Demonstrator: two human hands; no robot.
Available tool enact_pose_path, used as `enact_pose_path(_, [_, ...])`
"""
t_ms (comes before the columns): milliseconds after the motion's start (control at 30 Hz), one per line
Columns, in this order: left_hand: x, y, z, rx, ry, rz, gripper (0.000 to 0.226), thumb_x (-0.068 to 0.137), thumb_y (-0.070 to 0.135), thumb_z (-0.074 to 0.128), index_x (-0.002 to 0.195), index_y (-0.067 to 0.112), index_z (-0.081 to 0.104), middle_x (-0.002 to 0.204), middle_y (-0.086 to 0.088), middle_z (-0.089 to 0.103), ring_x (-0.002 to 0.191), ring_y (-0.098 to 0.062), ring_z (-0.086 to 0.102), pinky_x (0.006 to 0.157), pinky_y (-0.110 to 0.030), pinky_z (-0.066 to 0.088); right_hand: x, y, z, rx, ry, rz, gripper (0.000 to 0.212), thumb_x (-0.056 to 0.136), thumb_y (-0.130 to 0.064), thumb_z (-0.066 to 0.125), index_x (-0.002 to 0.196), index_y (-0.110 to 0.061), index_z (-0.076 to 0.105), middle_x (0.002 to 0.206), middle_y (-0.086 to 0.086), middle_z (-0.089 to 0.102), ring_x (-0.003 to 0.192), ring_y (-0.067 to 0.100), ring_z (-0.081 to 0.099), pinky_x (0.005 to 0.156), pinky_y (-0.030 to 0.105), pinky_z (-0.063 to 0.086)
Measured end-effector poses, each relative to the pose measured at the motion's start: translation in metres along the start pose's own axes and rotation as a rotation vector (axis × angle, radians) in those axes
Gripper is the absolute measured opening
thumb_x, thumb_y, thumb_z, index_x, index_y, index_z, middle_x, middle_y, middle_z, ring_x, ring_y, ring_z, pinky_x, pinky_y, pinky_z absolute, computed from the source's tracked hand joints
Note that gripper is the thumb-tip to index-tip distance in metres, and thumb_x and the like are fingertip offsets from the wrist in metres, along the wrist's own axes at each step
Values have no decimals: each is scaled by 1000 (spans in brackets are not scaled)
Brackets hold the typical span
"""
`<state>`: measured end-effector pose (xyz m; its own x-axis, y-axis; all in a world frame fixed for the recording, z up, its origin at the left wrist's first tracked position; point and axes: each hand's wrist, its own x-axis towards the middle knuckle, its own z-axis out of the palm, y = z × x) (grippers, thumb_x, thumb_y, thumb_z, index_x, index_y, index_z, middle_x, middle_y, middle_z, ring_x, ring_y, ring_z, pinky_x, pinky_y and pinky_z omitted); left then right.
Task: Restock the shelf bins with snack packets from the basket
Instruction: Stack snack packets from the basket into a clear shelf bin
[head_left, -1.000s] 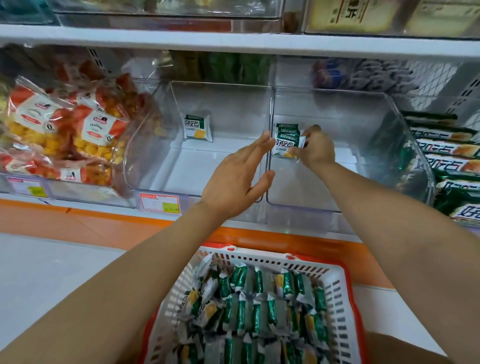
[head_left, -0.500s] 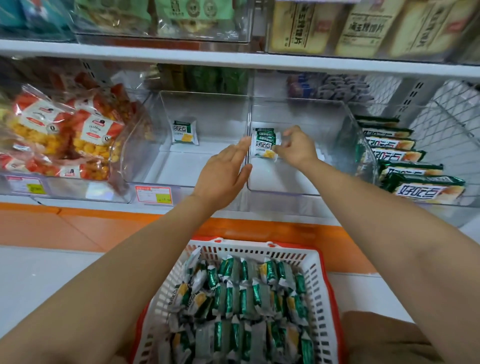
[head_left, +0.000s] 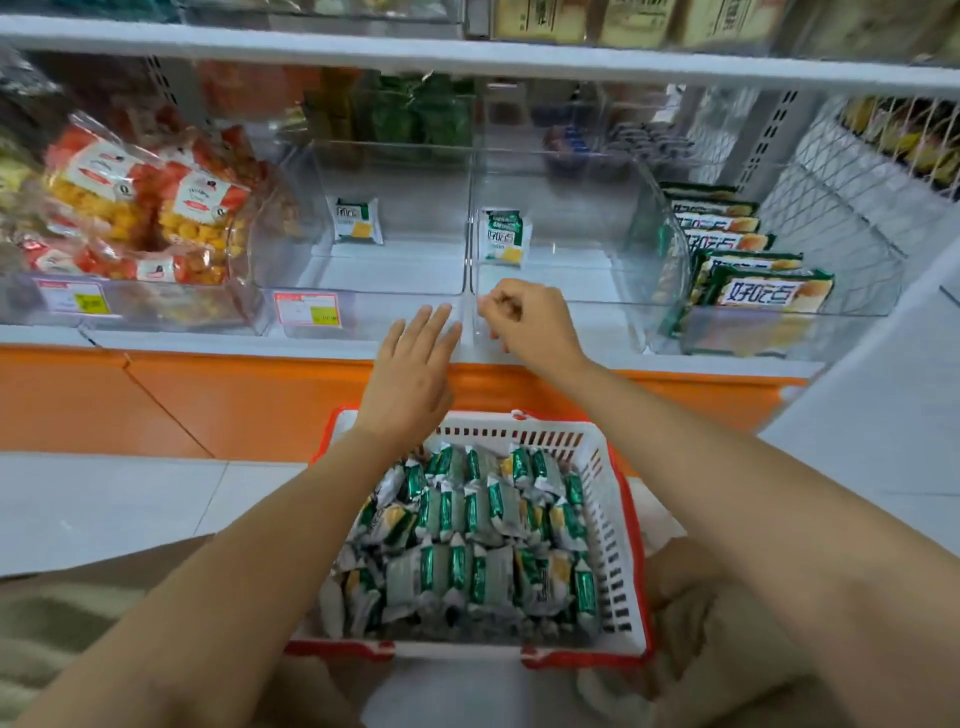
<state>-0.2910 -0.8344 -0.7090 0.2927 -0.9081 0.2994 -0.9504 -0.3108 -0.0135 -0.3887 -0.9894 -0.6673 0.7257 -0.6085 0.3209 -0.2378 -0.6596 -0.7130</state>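
Near: white basket (head_left: 618, 519), heaped with green snack packets (head_left: 467, 545). At the shelf (head_left: 208, 345) front edge, left hand (head_left: 410, 374) released and flat, right hand (head_left: 535, 327) clenched on nothing. Beyond, one placed packet (head_left: 501, 236) stands upright in the right bin (head_left: 587, 270), back-left corner.

basket (head_left: 615, 499) before shelf | one packet (head_left: 503, 236) in right bin (head_left: 613, 244)

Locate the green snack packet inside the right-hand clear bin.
Head view, centre: the green snack packet stands upright near the back left corner of the right-hand clear bin, beyond the right hand.
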Motion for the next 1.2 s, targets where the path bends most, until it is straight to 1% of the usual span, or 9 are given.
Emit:
enact_pose_path(133, [-36,-4,28,-53,-79,22,52,79,11,63,131,6,56,141,-18,52,127,-40,50,104,-51,39,-41,28,24,-64,-201,121,24,93,-30,60,79,-12,67,74,3,69,68,18,64,69,43,56])
enact_pose_path(333, [-46,-17,74,-15,-487,-174,60,103,33,36,157,19,13,164,-6,12,151,-26,6,123,-43,7,-70,88,67,-219,-466,368,13,95,-32,60,96,-18,59,107,3,63,95,21,58,83,37,51])
enact_pose_path(467, [-42,-27,103,-35,-544,-240,65,103,36,36,158,21,3,165,-7,1,152,-26,-2,123,-45,6,-82,121,99,-346,-733,423,25,89,-40,66,87,-17,56,80,0,57,73,19,55,70,32,47])
enact_pose_path(633, [-47,-31,131,19,-585,-261,74,100,36,41,157,16,-1,165,-10,-4,152,-27,-5,123,-46,4,-91,136,118,-456,-812,469,46,84,-60,64,69,-20,46,61,-1,46,55,15,47,53,29,38])
enact_pose_path(800, [-50,-30,137,34,-550,-266,78,98,37,46,157,16,0,165,-9,-4,151,-28,-6,123,-48,5,-79,141,112,-372,-905,550,36,87,-34,71,64,-11,57,61,5,59,53,20,64,65,32,57])
enact_pose_path(933, [-44,-29,131,-25,-567,-294,73,99,35,46,158,17,7,165,-8,-2,152,-27,-4,123,-48,6,-72,135,87,-238,-880,567,18,91,-21,69,87,-5,61,101,20,66,76,29,70,75,39,60])
enact_pose_path(1033, [-38,-23,120,-153,-520,-348,50,102,31,44,148,14,39,163,-9,13,147,-31,21,118,-46,24,-72,132,70,-31,-758,515,16,92,-18,67,98,-6,58,108,15,61,86,26,64,67,28,56])
enact_pose_path(1133, [-32,-9,103,-454,-463,-485,34,103,25,44,128,10,62,137,-18,54,109,-32,59,89,-39,49,-74,123,52,230,-579,538,22,93,-10,64,111,0,56,121,12,53,86,15,62,65,20,57])
enact_pose_path(1200, [-30,3,93,-673,-482,-556,36,105,30,42,119,7,64,104,-18,67,81,-29,61,67,-32,47,-76,112,41,366,-476,545,19,92,-7,63,109,-2,56,123,20,55,92,22,64,72,26,60])
